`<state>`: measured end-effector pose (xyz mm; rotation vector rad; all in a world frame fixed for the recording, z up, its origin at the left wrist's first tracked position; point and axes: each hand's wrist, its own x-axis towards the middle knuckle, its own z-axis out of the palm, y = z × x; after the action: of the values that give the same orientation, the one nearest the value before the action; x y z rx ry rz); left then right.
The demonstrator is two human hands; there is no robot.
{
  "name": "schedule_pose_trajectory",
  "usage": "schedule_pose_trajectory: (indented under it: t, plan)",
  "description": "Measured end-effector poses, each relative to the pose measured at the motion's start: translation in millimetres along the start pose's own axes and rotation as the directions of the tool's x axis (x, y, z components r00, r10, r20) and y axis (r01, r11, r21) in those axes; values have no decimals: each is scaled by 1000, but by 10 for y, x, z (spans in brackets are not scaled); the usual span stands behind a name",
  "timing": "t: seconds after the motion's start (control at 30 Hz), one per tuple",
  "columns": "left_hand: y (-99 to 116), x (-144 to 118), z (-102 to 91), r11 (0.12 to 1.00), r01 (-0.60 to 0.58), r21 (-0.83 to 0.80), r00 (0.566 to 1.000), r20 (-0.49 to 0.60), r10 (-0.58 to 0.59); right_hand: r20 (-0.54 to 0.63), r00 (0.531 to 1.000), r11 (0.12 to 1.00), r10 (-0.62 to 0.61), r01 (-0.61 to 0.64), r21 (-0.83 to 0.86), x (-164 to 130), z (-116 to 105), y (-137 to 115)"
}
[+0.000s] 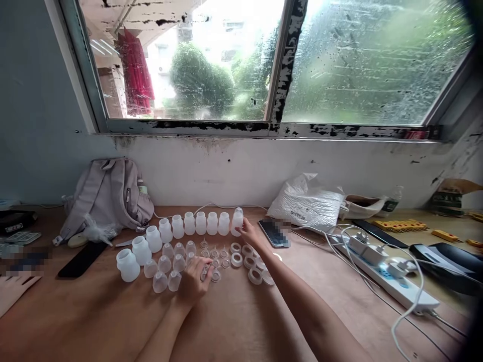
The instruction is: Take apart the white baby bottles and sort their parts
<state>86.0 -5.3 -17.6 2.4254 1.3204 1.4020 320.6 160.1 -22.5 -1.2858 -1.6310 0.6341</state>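
Wooden table (234, 322) under a rain-streaked window (264, 60), backpack (109, 193) at far left, power strip (388, 281) at right. Right hand (249, 232) reaches forward, fingers closed round the last white bottle (237, 221) at the right end of a curved bottle row (177, 229). Left hand (194, 281) rests curled on small clear nipples (213, 261); what it grips is unclear. Clear caps (168, 264) lie left, rings (249, 261) right.

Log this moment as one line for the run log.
right hand: grips end bottle | left hand: on small clear parts | table
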Motion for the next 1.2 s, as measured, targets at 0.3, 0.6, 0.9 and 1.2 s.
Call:
schedule_pose_trajectory:
  t: [0.3, 0.6, 0.9, 1.2]
  plan:
    - [26, -13, 61, 994, -20, 103, 976, 216, -3, 138, 989, 998, -45, 50, -36, 121, -48, 110]
    - [-17, -31, 69, 992, -17, 124, 964, 264, -16, 27, 999, 974, -23, 29, -226, -80, -323, 24]
    - [4, -24, 89, 993, -50, 107, 984, 176, 30, -74, 992, 870, 105, -128, -477, -892, -1021, 51]
    - [80, -43, 79, 997, -66, 46, 998, 5, 66, -145, 989, 866, 28, -96, -490, -1162, -843, -154]
